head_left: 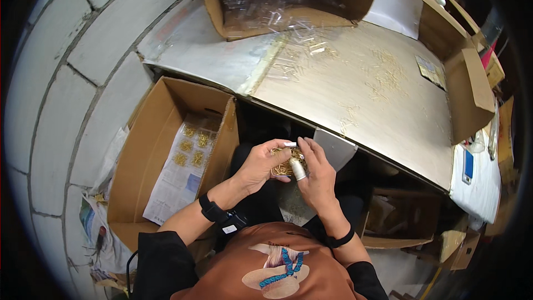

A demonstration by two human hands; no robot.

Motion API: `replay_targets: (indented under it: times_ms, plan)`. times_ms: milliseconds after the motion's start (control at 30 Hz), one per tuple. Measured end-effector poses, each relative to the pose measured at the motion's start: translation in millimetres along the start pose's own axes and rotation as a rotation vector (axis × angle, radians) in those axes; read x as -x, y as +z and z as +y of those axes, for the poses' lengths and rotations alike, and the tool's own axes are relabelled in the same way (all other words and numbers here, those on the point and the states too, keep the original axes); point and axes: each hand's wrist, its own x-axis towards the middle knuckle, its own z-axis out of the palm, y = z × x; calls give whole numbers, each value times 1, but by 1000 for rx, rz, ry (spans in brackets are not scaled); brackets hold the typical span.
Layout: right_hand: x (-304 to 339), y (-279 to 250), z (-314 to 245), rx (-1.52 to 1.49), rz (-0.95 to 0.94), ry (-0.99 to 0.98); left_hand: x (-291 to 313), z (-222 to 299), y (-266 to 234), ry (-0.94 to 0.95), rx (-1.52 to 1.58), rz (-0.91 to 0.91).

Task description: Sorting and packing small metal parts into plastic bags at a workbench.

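Over my lap, a small clear plastic box [281, 170] full of thin gold-coloured pins is held between both hands. My left hand [256, 165] closes round its left side, the thumb lying over the pins and the other fingers beneath. My right hand [317, 175] closes on the box's right side. A white wrap [298, 169] covers its thumb, which rests against the pins. Another small white wrap [290, 144] shows at the box's far edge; whose finger it covers is hard to tell. The fingers hide part of the box.
At left, an open cardboard carton [127, 200] holds several filled clear boxes [186, 145] on printed paper. Loose gold pins [383, 72] lie scattered on the table [411, 139]. A tipped carton [214, 0] at the back spills clear plastic boxes [272, 8]. Right: blue-and-white object [468, 166].
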Motion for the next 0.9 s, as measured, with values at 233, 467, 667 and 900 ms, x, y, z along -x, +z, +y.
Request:
replay_targets:
  times_ms: [233, 467, 667, 900]
  plan:
    - [-22, 18, -32, 170, -101, -146, 18, 26, -30, 80, 118, -28]
    - [-49, 51, -70, 197, -344, -382, 41, 43, -90, 195, 137, 139]
    - [-47, 53, -65, 46, -341, -242, 92, 43, -196, 392, 162, 392]
    - [-10, 37, -29, 33, -532, 49, 121, -95, -295, 79, 458, 834]
